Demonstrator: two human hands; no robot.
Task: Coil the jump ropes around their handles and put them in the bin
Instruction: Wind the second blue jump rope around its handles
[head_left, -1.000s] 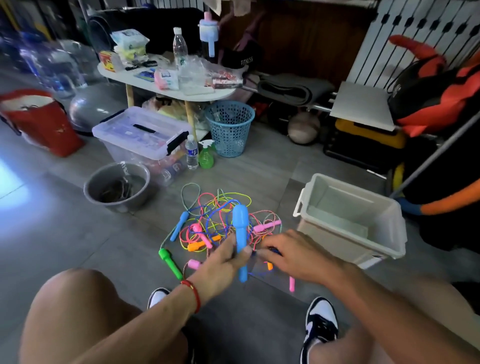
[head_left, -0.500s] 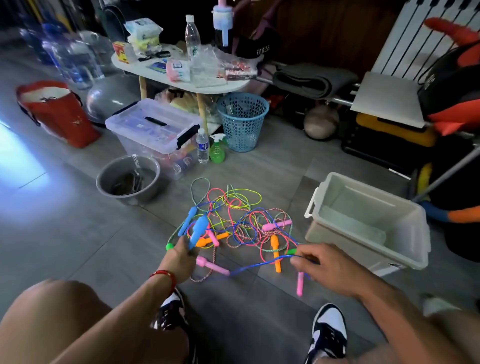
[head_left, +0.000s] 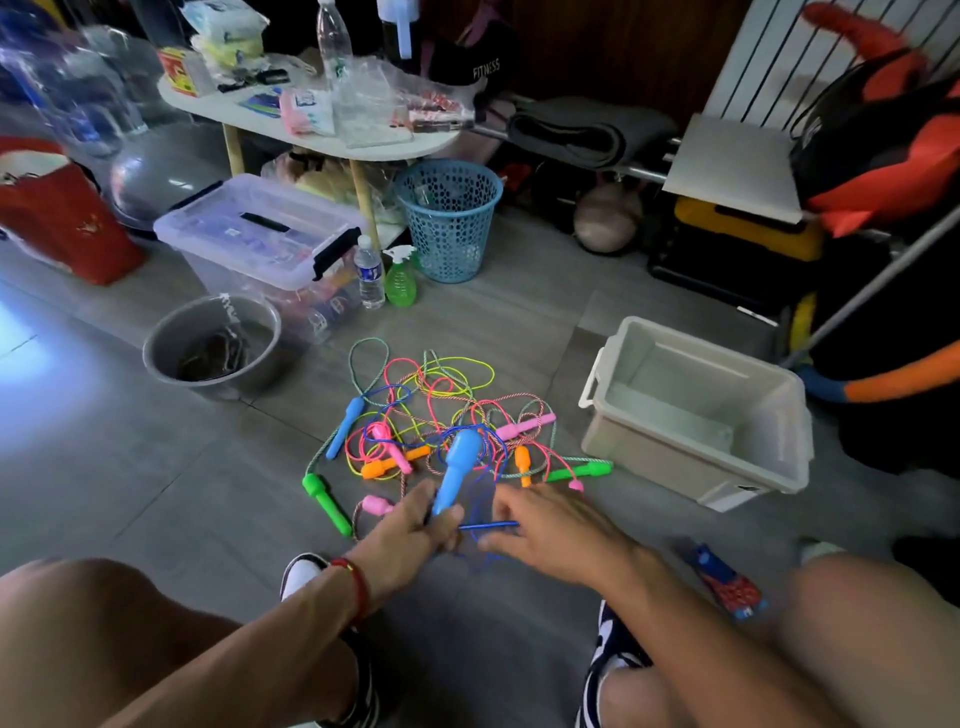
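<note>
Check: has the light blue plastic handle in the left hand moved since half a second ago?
Yes. The light blue plastic handle swung right across the rope pile, toward the white plastic bin.

A grey basin (head_left: 210, 340) sits on the floor; behind it, a lidded clear box (head_left: 260, 234), a blue basket (head_left: 449, 218) (mesh-sided), a green spray bottle (head_left: 400, 278).

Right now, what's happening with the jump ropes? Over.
Left hand holds blue handle. Right hand pinches blue rope. Bin open, no ropes inside. Other ropes tangled.

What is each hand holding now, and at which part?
The left hand grips the light blue plastic jump-rope handle at its narrow lower end. The right hand pinches the thin blue cord beside it.
</note>
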